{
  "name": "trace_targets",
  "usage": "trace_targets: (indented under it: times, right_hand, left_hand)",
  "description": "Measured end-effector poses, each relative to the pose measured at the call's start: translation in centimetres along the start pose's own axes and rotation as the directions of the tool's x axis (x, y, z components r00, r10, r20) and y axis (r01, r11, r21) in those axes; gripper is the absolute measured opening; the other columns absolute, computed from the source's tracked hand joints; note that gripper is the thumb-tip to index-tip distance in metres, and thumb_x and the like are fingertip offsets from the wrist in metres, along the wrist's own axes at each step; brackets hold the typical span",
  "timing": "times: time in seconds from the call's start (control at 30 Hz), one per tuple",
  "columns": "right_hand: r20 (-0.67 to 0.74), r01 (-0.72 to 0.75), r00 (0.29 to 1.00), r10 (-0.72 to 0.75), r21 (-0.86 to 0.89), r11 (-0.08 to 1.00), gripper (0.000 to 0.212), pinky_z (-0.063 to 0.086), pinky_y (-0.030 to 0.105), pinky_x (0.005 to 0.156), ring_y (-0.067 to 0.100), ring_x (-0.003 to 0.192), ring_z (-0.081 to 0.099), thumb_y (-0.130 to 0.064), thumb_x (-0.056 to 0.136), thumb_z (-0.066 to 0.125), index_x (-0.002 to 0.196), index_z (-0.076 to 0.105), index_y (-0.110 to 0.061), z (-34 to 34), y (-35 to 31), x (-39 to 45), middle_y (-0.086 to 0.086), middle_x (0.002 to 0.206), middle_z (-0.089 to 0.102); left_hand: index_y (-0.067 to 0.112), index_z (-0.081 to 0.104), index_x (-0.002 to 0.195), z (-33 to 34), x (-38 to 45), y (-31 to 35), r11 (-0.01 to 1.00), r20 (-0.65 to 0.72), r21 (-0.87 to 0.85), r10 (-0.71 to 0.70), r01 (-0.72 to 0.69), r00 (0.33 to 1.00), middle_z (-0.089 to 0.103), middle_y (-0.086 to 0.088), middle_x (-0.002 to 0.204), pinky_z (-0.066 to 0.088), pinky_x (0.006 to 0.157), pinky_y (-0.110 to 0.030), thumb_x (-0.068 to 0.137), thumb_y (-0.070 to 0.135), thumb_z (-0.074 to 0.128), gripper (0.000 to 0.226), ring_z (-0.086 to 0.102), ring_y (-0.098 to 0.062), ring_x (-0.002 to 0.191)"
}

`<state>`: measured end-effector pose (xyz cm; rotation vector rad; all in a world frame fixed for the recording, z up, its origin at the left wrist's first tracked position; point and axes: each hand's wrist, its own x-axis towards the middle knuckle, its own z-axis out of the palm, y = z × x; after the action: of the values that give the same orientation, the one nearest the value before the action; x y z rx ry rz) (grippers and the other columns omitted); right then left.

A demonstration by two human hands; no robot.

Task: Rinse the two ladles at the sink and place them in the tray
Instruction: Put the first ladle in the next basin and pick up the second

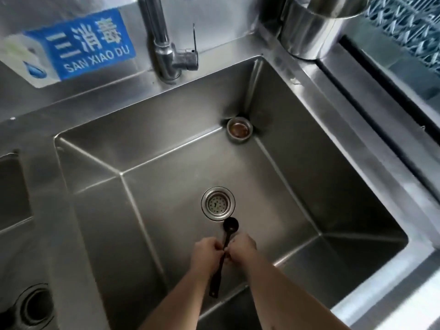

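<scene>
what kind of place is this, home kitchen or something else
Likely a commercial kitchen's dishwashing station: a deep stainless steel sink, a blue sign reading "SAN XIAO DU", and a large steel pot on the counter.

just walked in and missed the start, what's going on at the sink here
A person stands over a steel sink, holding one black ladle by its handle with both hands: left hand and right hand pinch it near the middle. The bowl of the ladle hangs just near the drain. No water shows coming from the tap. Only one ladle can be seen, and no tray is clearly in view.
</scene>
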<state>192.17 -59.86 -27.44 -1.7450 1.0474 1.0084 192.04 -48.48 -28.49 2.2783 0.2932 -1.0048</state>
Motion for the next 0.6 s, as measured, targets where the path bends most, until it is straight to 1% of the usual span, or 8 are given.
trace_targets:
  times: [0.07,0.17,0.27,0.37,0.43,0.5,0.53,0.6]
  right_hand:
    - [0.009,-0.055,0.998,0.055,0.043,0.998,0.012,0.050,0.023,0.036,0.018,0.055,0.058,0.001,0.092,0.054,0.097,0.063,-0.004,0.6,0.3,1.0,0.014,0.085,0.063]
    - [-0.030,-0.109,0.993,0.113,0.111,0.988,0.024,0.046,0.025,0.029,0.027,0.056,0.058,0.008,0.090,0.052,0.110,0.065,0.005,0.9,0.5,1.8,0.021,0.087,0.060]
    - [0.007,-0.128,0.992,0.129,0.135,0.982,0.026,0.050,0.024,0.034,0.021,0.059,0.060,0.006,0.091,0.054,0.115,0.065,0.006,1.2,0.4,2.5,0.011,0.074,0.060]
    - [-0.034,-0.119,0.992,0.122,0.098,0.988,0.022,0.050,0.031,0.028,0.032,0.063,0.065,0.012,0.087,0.059,0.108,0.064,0.011,0.8,0.6,1.9,0.024,0.081,0.065]
    - [-0.031,-0.127,0.991,0.130,0.080,0.989,0.019,0.054,0.031,0.034,0.031,0.062,0.066,0.009,0.081,0.070,0.099,0.064,0.008,0.4,0.4,0.5,0.023,0.085,0.068]
    - [-0.045,-0.099,0.994,0.100,0.030,0.995,0.018,0.055,0.030,0.041,0.027,0.058,0.063,0.004,0.080,0.075,0.096,0.066,0.005,0.0,-0.3,-1.0,0.020,0.081,0.068]
    - [-0.051,-0.078,0.996,0.079,0.010,0.997,0.022,0.059,0.033,0.051,0.029,0.064,0.066,0.000,0.082,0.075,0.102,0.068,0.005,-0.2,-0.6,-2.1,0.021,0.088,0.071]
    - [-0.047,0.028,0.998,-0.036,-0.152,0.988,0.027,0.062,0.038,0.079,0.033,0.093,0.071,-0.012,0.088,0.068,0.113,0.068,-0.001,-0.5,-1.6,-4.0,0.020,0.109,0.072]
  left_hand:
    - [0.017,0.074,0.079,1.0,0.8,-0.7,1.000,0.000,-0.013,-0.020,0.020,1.000,0.075,-0.004,0.087,0.052,0.073,-0.030,0.068,0.022,0.072,0.012,0.069,-0.024,0.087]
    - [0.017,0.069,0.070,2.0,1.9,-1.7,1.000,-0.012,-0.024,-0.012,0.012,1.000,0.073,-0.003,0.077,0.054,0.069,-0.035,0.064,0.022,0.070,0.008,0.068,-0.024,0.077]
    - [0.021,0.062,0.061,2.5,2.4,-2.4,0.998,-0.039,-0.062,-0.013,0.010,0.999,0.069,0.000,0.069,0.053,0.063,-0.035,0.063,0.024,0.068,0.007,0.065,-0.021,0.070]
    - [0.018,0.061,0.065,2.5,2.3,-2.3,0.997,-0.052,-0.072,0.017,-0.021,0.999,0.066,0.001,0.069,0.053,0.065,-0.035,0.067,0.025,0.072,0.013,0.064,-0.021,0.071]
    - [0.022,0.062,0.073,1.8,1.7,-1.8,0.998,-0.049,-0.052,0.019,-0.021,0.999,0.067,-0.001,0.081,0.049,0.066,-0.029,0.072,0.027,0.073,0.013,0.065,-0.024,0.082]
    - [0.022,0.066,0.092,0.6,0.9,-1.2,0.999,-0.059,0.009,0.037,-0.037,0.998,0.068,-0.003,0.100,0.045,0.072,-0.027,0.076,0.031,0.070,0.019,0.065,-0.027,0.097]
    - [0.022,0.065,0.103,-0.2,0.4,-1.0,0.997,-0.068,0.050,0.064,-0.061,0.996,0.067,-0.004,0.109,0.045,0.077,-0.028,0.078,0.031,0.066,0.026,0.063,-0.028,0.104]
    - [0.018,0.062,0.117,-2.3,-0.9,-0.3,0.984,-0.079,0.124,0.136,-0.126,0.988,0.062,-0.008,0.121,0.045,0.088,-0.033,0.085,0.027,0.059,0.034,0.059,-0.029,0.114]
